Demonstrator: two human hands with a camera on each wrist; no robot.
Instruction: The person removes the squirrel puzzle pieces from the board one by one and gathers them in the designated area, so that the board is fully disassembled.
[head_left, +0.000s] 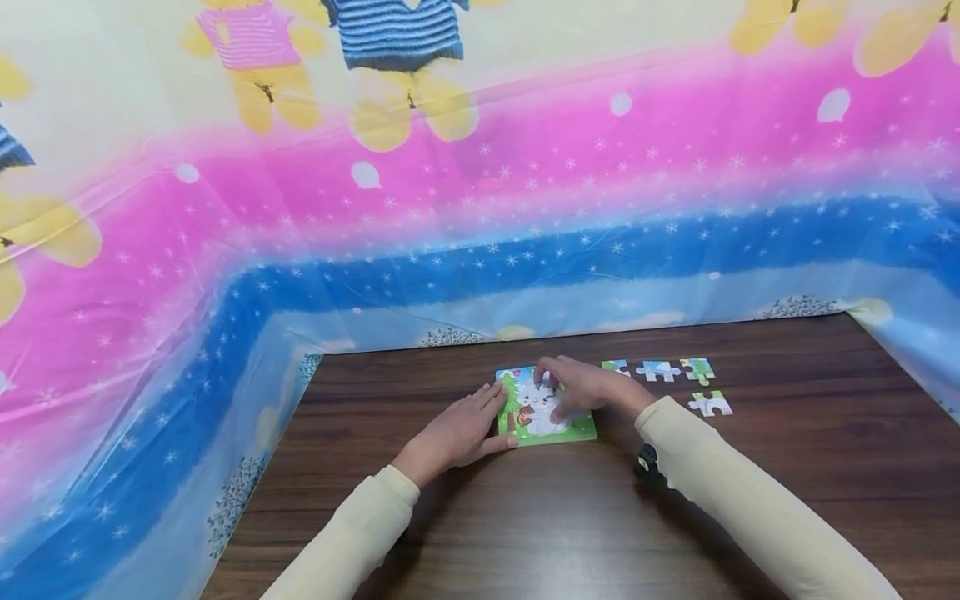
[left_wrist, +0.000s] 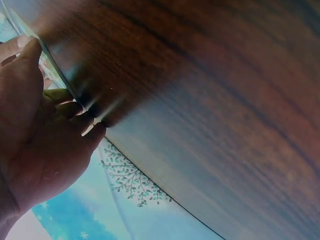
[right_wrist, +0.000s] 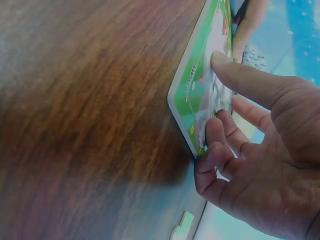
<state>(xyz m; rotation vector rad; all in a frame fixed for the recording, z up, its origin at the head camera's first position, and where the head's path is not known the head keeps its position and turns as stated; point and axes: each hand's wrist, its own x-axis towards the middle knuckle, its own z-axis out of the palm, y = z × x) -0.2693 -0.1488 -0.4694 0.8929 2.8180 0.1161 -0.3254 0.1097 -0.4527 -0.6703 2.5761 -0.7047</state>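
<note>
A square jigsaw puzzle (head_left: 580, 429) with a white cartoon animal and green border lies flat on the table. My left hand (head_left: 467, 429) rests along its left side with extended fingers, the thumb touching the near edge; the left wrist view shows this hand (left_wrist: 47, 135) from the palm side. From above, my right hand (head_left: 577, 387) reaches onto the picture, thumb and bent fingers on a puzzle piece in the board. In the right wrist view the right hand (right_wrist: 255, 135) has its thumb on the puzzle surface (right_wrist: 192, 92) and curled fingers near the far edge; the piece's outline is mostly hidden.
Several loose jigsaw pieces lie right of the board, among them a blue-and-white piece (head_left: 658, 371), a green one (head_left: 698, 370) and a nearer white-and-green one (head_left: 711, 404). The dark wooden table (head_left: 540, 517) meets a patterned cloth (head_left: 480, 292) at its back and sides.
</note>
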